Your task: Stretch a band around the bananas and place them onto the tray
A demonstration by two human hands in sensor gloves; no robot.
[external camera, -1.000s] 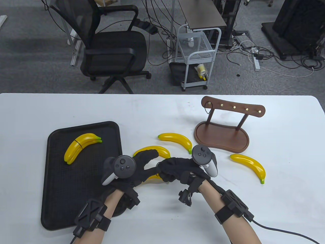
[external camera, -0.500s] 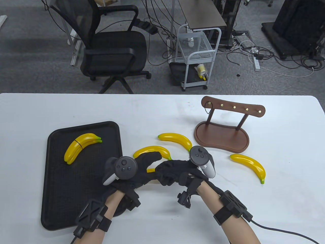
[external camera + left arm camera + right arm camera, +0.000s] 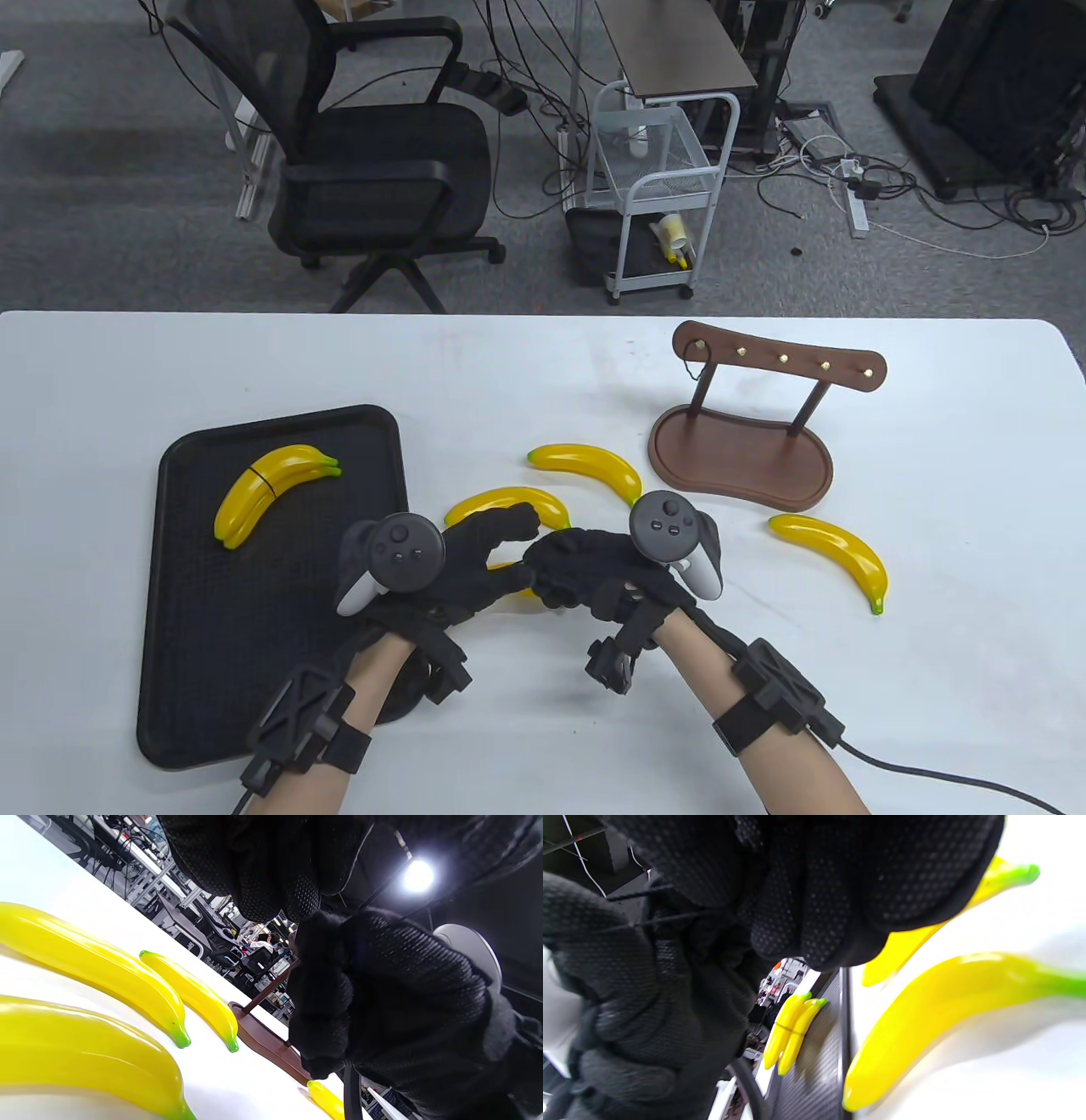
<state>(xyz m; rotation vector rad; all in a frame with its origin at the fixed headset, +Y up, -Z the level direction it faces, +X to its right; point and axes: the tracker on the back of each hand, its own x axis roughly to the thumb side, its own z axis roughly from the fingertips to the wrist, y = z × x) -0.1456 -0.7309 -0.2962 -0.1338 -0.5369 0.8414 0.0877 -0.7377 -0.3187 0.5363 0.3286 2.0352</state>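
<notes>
White tabletop (image 3: 933,679); grey carpet, office chair (image 3: 373,161), cables behind. Both hands (image 3: 526,569) curled, meeting over banana (image 3: 509,505); grip contents indeterminate.

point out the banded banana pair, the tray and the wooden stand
banded banana pair (image 3: 263,492): table view, middle of the two bananas, by the dark band
tray (image 3: 254,671): table view, bare mat near its front
wooden stand (image 3: 738,463): table view, flat base below the peg bar
</notes>
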